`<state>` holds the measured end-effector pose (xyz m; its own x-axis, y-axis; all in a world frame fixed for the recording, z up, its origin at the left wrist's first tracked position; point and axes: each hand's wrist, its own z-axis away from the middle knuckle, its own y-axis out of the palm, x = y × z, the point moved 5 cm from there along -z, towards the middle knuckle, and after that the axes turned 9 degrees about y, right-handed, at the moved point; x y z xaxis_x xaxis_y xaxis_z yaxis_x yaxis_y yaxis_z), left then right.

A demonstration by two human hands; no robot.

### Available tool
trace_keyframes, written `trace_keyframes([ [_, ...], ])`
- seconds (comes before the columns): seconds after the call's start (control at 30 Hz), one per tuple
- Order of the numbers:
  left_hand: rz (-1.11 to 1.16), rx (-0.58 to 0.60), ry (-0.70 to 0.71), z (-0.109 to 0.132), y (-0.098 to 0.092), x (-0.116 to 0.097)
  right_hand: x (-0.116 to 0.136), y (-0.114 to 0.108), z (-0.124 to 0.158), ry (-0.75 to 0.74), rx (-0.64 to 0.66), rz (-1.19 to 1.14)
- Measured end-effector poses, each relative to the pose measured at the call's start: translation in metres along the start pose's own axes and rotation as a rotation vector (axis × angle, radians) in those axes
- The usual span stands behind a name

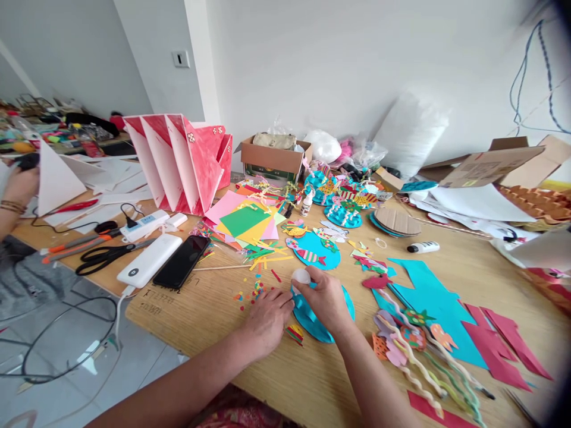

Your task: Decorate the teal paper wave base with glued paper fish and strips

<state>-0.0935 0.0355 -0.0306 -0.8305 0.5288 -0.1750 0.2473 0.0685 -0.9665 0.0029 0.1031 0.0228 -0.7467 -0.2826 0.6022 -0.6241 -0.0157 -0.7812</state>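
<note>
My right hand (328, 299) pinches a small translucent white round piece (301, 275), perhaps a little cup or lid, over a round blue disc (314, 333). My left hand (269, 318) lies on the table with its fingers stretched out, their tips at the disc's left edge. Tiny coloured paper dots (257, 286) lie just beyond my left hand, and thin coloured paper strips (294, 334) lie beside it. Behind the disc is another blue disc (330, 242) bearing paper fish, one of them striped red (311, 256).
A phone (182, 261), a white power bank (149, 260) and black scissors (111, 254) lie to the left. Blue paper (439, 321), red paper (493, 345) and twisted cords (419, 362) spread on the right. Another person's hand (20, 190) holds white board at far left.
</note>
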Motion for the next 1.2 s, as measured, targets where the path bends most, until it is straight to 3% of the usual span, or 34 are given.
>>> trace_keyframes([
  [0.57,0.002,0.035,0.013,-0.001,-0.002,-0.001,-0.010,-0.004,-0.004,0.096,0.045,-0.080],
  [0.8,0.029,0.036,0.011,-0.001,-0.008,-0.002,-0.023,0.001,-0.004,0.167,0.143,-0.395],
  [0.97,0.028,0.015,0.014,-0.001,-0.007,-0.001,-0.028,0.004,-0.005,0.210,0.165,-0.343],
  [1.2,0.029,0.018,0.013,-0.001,-0.006,-0.002,-0.026,0.008,-0.004,0.164,0.305,-0.431],
])
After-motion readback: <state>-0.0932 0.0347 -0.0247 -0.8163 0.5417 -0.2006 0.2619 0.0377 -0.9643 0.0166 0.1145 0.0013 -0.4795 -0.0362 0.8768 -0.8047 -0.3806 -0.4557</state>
